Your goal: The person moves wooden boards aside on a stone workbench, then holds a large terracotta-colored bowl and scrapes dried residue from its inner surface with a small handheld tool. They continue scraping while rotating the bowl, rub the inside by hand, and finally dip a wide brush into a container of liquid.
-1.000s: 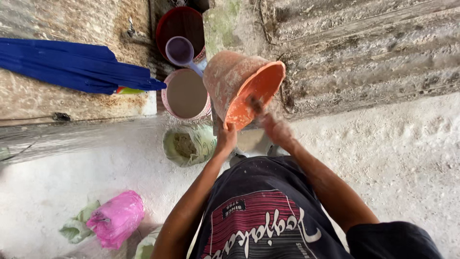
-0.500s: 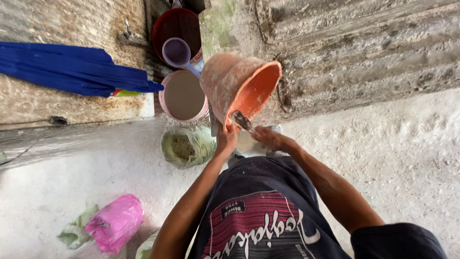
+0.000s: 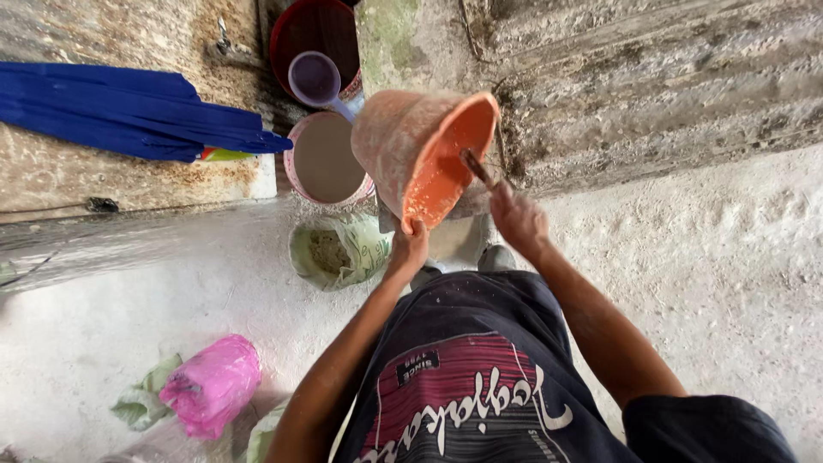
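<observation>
A: What's the biggest thing far off?

B: A grey corrugated sheet (image 3: 651,77) across the far right. Far left, a blue cloth (image 3: 129,111) lies on a stained slab (image 3: 111,184). The floor (image 3: 729,257) is pale and dusty.

A: And the bucket?

B: The orange bucket (image 3: 420,154) sits in the middle, tipped on its side, mouth facing right and toward the person. Its outside is caked with pale dust.

A: Where does it lie relative to each grip?

B: The left hand (image 3: 410,249) is just below it, fingers clenched on the near part of the rim, so the bucket rises directly above that grip. The right hand (image 3: 517,219) is just right of the mouth, grasping a dark stick-like tool (image 3: 477,167) whose far end reaches into the bucket. What kind of tool, I cannot tell.

A: What's around it?

B: Left of the bucket, a pink tub (image 3: 326,159) holds murky grey liquid. Beyond that, a dark red basin (image 3: 313,39) with a purple scoop (image 3: 315,79) over its edge. Nearer, under the bucket's left side, an open sack (image 3: 339,250) of greyish powder.

A: Anything smaller?

B: A pink bag (image 3: 213,386) on the near left floor, with a crumpled green wrapper (image 3: 141,403) beside it.
</observation>
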`<move>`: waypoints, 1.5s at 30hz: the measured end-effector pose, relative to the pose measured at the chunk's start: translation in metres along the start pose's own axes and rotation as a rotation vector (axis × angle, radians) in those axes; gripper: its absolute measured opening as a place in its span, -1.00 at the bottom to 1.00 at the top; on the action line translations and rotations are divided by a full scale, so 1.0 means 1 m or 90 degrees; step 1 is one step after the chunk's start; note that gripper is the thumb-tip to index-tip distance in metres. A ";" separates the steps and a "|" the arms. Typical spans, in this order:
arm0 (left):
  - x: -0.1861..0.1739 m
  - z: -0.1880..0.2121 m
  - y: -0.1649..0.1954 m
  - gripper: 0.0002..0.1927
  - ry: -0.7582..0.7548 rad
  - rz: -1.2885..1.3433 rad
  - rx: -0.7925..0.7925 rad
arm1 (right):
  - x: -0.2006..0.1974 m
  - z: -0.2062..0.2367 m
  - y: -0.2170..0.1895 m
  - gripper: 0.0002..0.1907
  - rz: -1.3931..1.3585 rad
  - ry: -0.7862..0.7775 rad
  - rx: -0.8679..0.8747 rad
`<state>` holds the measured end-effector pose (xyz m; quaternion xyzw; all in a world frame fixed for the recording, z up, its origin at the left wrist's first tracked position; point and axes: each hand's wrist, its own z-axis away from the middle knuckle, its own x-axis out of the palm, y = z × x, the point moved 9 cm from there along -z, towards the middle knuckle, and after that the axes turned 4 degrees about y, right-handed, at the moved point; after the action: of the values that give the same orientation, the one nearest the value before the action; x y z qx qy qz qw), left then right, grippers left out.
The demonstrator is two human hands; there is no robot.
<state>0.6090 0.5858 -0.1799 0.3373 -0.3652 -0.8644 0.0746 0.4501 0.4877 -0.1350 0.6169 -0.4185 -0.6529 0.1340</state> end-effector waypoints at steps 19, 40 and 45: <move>0.023 -0.001 -0.015 -0.52 -0.071 0.261 -0.074 | 0.002 0.036 -0.019 -0.69 0.077 0.037 -0.124; -0.021 -0.015 -0.004 -0.53 -0.102 0.407 -0.198 | 0.036 0.018 0.006 -0.71 -1.003 -0.197 0.320; -0.019 -0.020 -0.014 -0.52 -0.151 0.455 -0.242 | 0.025 0.007 0.013 -0.68 -0.907 -0.146 0.310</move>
<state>0.6378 0.5915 -0.1890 0.0679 -0.2992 -0.8688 0.3886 0.4339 0.4652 -0.1439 0.6783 -0.0631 -0.5310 -0.5040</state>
